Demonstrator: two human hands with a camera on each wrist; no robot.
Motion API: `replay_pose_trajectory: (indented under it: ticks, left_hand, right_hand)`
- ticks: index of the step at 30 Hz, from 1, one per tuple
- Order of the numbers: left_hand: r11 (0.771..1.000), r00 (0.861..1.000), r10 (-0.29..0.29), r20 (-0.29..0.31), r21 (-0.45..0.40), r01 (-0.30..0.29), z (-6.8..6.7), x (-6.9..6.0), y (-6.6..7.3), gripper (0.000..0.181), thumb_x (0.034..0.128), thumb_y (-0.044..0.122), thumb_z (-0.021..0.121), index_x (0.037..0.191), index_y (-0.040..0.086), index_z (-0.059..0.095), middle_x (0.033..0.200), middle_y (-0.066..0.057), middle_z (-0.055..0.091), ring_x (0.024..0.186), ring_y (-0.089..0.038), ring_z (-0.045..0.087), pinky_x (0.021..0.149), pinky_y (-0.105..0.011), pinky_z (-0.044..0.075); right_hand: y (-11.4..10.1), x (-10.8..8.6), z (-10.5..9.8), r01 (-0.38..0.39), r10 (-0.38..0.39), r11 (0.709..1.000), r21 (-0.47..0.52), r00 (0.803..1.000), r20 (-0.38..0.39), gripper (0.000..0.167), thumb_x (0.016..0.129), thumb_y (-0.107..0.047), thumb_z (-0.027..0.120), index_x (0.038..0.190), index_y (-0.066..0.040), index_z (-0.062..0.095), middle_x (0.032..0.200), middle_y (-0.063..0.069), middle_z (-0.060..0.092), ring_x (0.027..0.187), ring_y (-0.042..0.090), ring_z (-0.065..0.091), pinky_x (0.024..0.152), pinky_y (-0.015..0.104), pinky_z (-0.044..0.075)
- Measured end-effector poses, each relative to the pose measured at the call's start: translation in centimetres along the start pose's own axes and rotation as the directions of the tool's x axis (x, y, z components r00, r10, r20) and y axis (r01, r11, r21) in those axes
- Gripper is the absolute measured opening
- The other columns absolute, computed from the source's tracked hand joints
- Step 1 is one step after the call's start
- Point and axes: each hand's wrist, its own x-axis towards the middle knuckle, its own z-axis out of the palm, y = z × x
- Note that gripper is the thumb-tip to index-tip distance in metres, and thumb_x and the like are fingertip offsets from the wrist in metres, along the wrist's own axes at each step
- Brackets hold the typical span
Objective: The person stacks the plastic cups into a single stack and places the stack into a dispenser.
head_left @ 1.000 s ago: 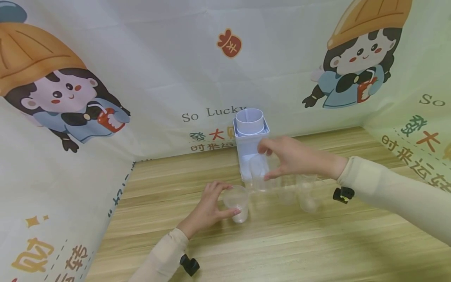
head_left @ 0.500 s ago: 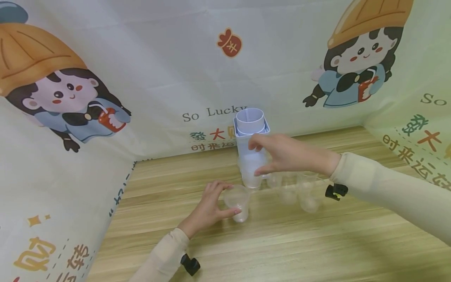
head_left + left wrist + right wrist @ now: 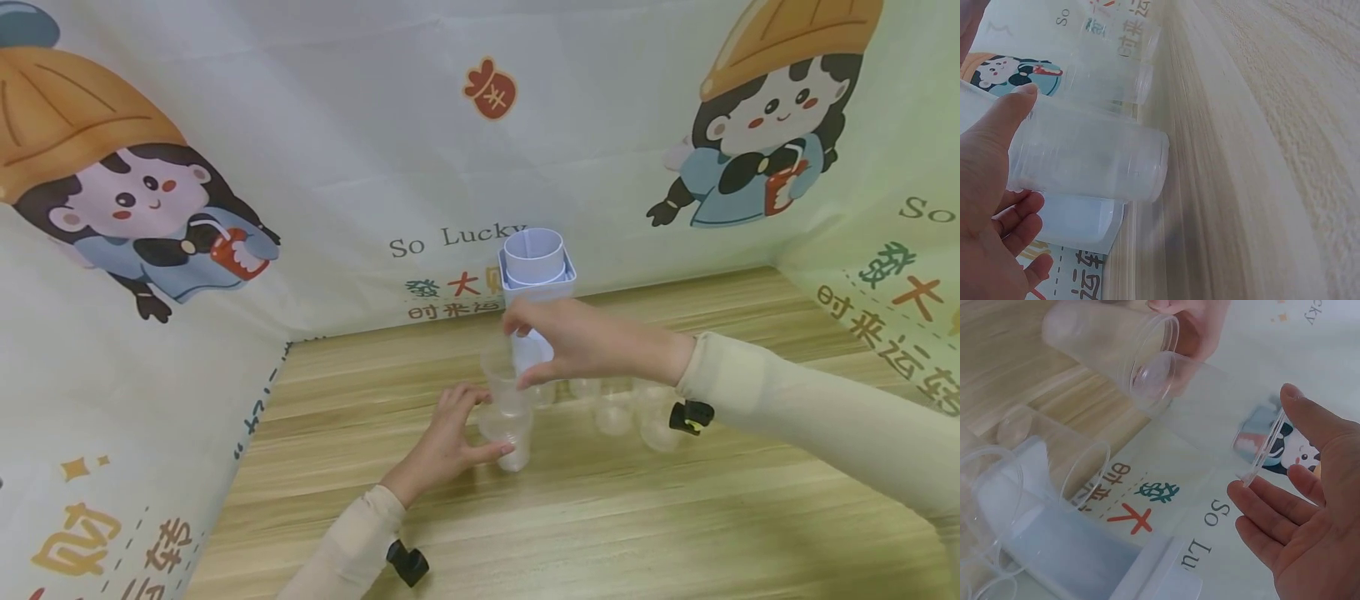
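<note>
The right hand (image 3: 573,337) pinches an upper cup (image 3: 1207,406) near its rim, its base at the mouth of a lower cup (image 3: 1097,156) gripped upright on the table (image 3: 637,517) by the left hand (image 3: 450,437). Behind stands a pale container (image 3: 532,271); other clear cups (image 3: 613,417) stand rightward.

There are two hands (image 3: 573,337), one pale holder (image 3: 536,271) and at least five clear cups (image 3: 1094,156)

Wood-grain tabletop (image 3: 637,517), pale upright holder (image 3: 538,271), printed backdrop (image 3: 360,125), two cartoon figures (image 3: 168,254)
</note>
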Motion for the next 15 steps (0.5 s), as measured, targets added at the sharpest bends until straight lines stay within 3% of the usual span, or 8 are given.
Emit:
replay_pose_trajectory:
  ticks: [15]
  left_hand:
    - [1.000, 1.000, 0.019, -0.013, 0.000, -0.019, 0.06, 0.00, -0.11, 0.063, 0.0733, 0.032, 0.088, 0.123, 0.011, 0.055, 0.128, -0.006, 0.053, 0.129, -0.028, 0.039, 0.109, -0.051, 0.038]
  right_hand:
    - [-0.22, 0.36, 1.06, -0.002, 0.002, 1.000, 0.008, 1.000, 0.031, 0.062, 0.076, -0.037, 0.084, 0.120, -0.007, 0.054, 0.117, 0.008, 0.068, 0.110, 0.023, 0.067, 0.097, 0.038, 0.054]
